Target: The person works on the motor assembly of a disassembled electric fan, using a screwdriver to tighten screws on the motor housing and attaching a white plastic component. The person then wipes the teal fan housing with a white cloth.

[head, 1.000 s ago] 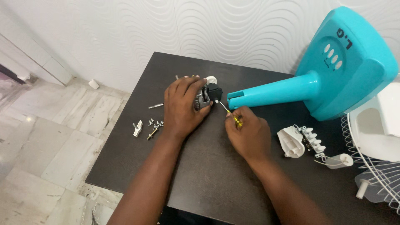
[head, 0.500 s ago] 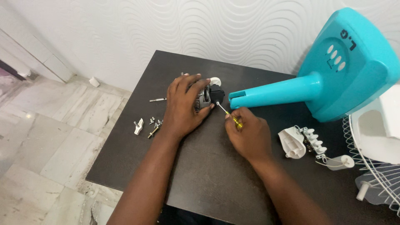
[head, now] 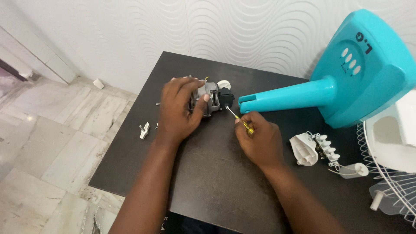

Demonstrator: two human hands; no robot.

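I see the left hand (head: 180,108) clamped over the top of a small grey fan motor (head: 210,99) that sits on the dark table (head: 208,173), towards its far edge, thumb pressed against the motor's near face. The right hand (head: 259,141) is closed round a yellow-handled screwdriver (head: 240,120), whose thin shaft slants up and left so the tip meets the black block on the motor's right side. Just beyond the motor, a small white round part peeks out. The open end of the turquoise fan stand (head: 346,84), lying on its side, points at the motor from the right, near but not touching. To the right of my right hand lie a white switch block with a row of buttons (head: 318,146) and a clear plastic cap (head: 353,170). A small metal bracket (head: 144,130) rests near the table's left edge, beside the left wrist. The white wire fan guard (head: 396,182) juts in at the far right.
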